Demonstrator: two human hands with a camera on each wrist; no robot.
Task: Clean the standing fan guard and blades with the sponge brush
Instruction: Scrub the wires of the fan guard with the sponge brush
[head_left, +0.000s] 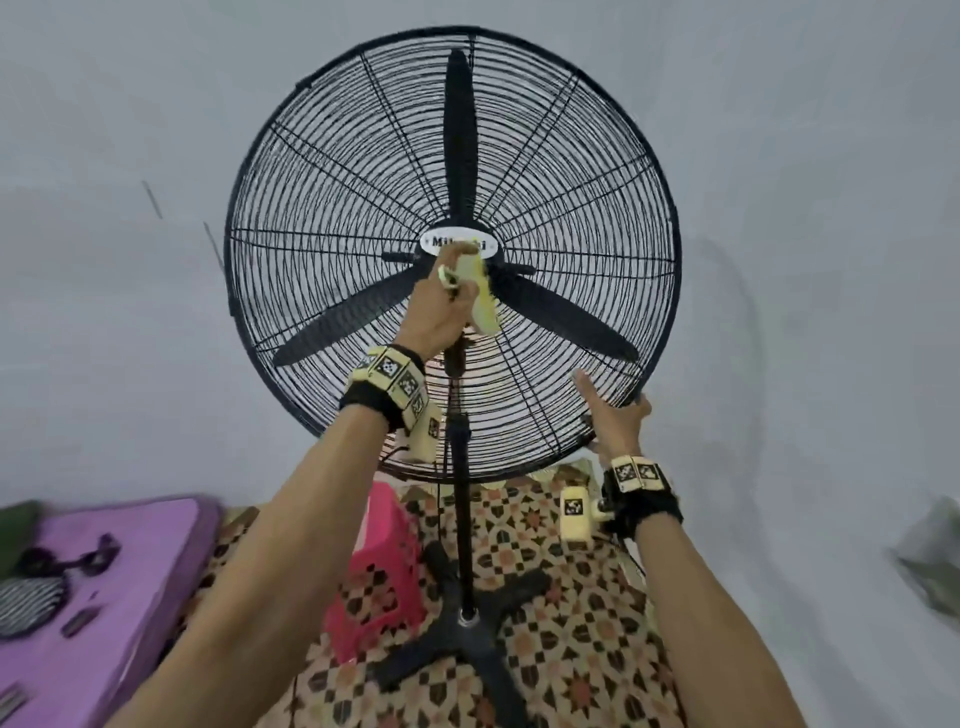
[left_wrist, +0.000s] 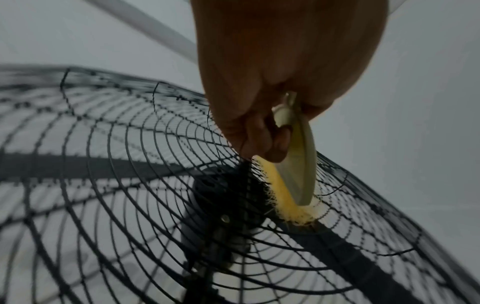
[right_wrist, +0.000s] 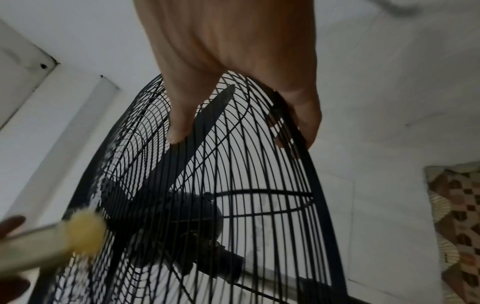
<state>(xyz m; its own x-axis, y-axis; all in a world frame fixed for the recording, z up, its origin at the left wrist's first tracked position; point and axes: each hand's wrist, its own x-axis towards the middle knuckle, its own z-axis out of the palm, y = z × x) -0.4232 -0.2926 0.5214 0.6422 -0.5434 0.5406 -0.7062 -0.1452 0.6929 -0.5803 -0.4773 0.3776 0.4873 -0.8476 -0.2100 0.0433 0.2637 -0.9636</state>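
the black standing fan fills the centre of the head view, its round wire guard facing the camera, three dark blades behind the wires and a white oval badge at the hub. its pole runs down to a cross-shaped base on a patterned floor mat at lower centre, with a pink plastic crate just beside the pole and a purple surface at lower left.

the right hand is at the guard's lower right rim: in the right wrist view the thumb lies on the front wires and the fingers curl round the outer ring, so it is clamped on the guard, steadying it.

the left hand is closed round the sponge brush, held just below the badge at mid-frame. in the left wrist view the cream handle runs out from the curled fingers and the yellow fringed edge is pressed against the wires beside the hub.

this looks like the guard's central zone being wiped. to do it well, i'd keep the right hand's brace firm so the head doesn't swing, keep the yellow edge flat on the wires, and stroke outward along a spoke so the fringe pokes between rings. light pressure seems wise; the thin wires could snag the fringe. the blades sit behind the guard and seem hard to reach from here.
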